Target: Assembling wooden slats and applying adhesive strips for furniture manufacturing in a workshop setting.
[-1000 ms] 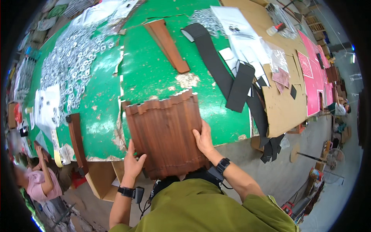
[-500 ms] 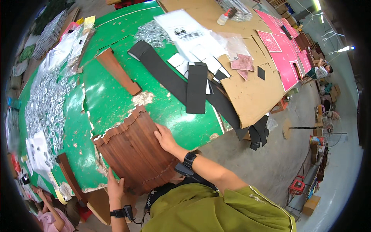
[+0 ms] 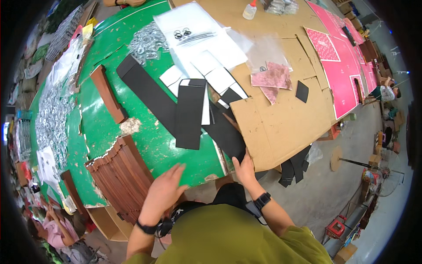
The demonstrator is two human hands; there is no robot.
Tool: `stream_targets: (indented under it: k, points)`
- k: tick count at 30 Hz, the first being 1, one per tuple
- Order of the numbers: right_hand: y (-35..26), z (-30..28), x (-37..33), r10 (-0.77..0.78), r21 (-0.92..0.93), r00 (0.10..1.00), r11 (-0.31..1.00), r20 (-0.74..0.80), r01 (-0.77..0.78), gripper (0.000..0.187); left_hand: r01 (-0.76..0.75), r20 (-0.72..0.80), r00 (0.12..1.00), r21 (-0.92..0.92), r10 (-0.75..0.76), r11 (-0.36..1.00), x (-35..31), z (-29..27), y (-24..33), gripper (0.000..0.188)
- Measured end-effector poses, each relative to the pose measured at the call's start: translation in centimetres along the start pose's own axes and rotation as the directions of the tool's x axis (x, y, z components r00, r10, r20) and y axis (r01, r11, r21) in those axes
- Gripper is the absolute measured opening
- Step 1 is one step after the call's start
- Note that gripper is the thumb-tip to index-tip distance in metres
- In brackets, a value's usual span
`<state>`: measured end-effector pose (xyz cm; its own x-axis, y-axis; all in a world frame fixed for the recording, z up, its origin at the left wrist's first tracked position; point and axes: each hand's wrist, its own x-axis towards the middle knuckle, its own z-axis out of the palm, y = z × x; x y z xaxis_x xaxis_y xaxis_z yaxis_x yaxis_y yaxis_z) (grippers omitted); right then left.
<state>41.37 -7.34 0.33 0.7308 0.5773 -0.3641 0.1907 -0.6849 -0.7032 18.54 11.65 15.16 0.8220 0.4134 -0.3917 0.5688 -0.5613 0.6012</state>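
My left hand (image 3: 165,191) is off the table's front edge, just right of a row of brown wooden slats (image 3: 121,176). Its fingers are spread with nothing in them, slightly blurred. At the front left corner of a cardboard sheet (image 3: 281,141), my right hand (image 3: 246,170) touches the edge near the end of a long black strip (image 3: 226,134). Thumb and forefinger are apart there; the other fingers are partly hidden. The slats lie side by side, their near ends overhanging the green table (image 3: 158,163). A shorter black piece (image 3: 190,116) lies across the long strip.
A single brown wooden piece (image 3: 107,94) lies farther back. Clear rings (image 3: 147,42) are heaped behind white sheets (image 3: 198,39), with many more at left. A bottle with a red cap (image 3: 249,10) stands at the back. Black strips (image 3: 294,167) hang off the cardboard's front.
Both hands have let go of the slats, which rest on the table edge. My right hand has moved right to the cardboard corner; my left has lifted and moved right. The view has shifted.
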Motion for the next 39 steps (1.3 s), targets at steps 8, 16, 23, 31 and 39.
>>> stream_targets:
  k: [8, 16, 23, 31, 39]
  points:
    - [4.0, -13.5, 3.9, -0.366, -0.699, 0.93, 0.658, 0.026, 0.279, 0.066, -0.332, -0.019, 0.943, 0.047, 0.333, 0.942, 16.5, 9.6, 6.7, 0.054]
    - [3.0, -13.3, 4.7, -0.327, -0.821, 0.945, 0.535, 0.014, 0.197, 0.059, 0.191, 0.112, 0.981, -0.657, -0.157, 0.729, 22.0, 16.4, 6.9, 0.05]
    - [-0.2, -14.0, 4.1, -0.483, -0.836, 0.875, 0.486, -0.014, 0.255, 0.065, 0.353, 0.214, 0.847, -0.911, -0.486, 0.214, 25.8, 15.9, 8.2, 0.067]
    - [-1.0, -15.0, 3.9, -0.459, -0.868, 0.88, 0.382, 0.121, 0.318, 0.045, 0.287, -0.391, 0.743, -0.548, -0.543, 0.786, 26.2, 15.3, 10.3, 0.079]
    - [-6.5, -19.6, 4.3, -0.472, -0.803, 0.831, 0.351, 0.293, 0.482, 0.042, -0.314, -0.4, 0.824, 0.268, 0.402, 0.911, 27.7, 16.0, 12.2, 0.031]
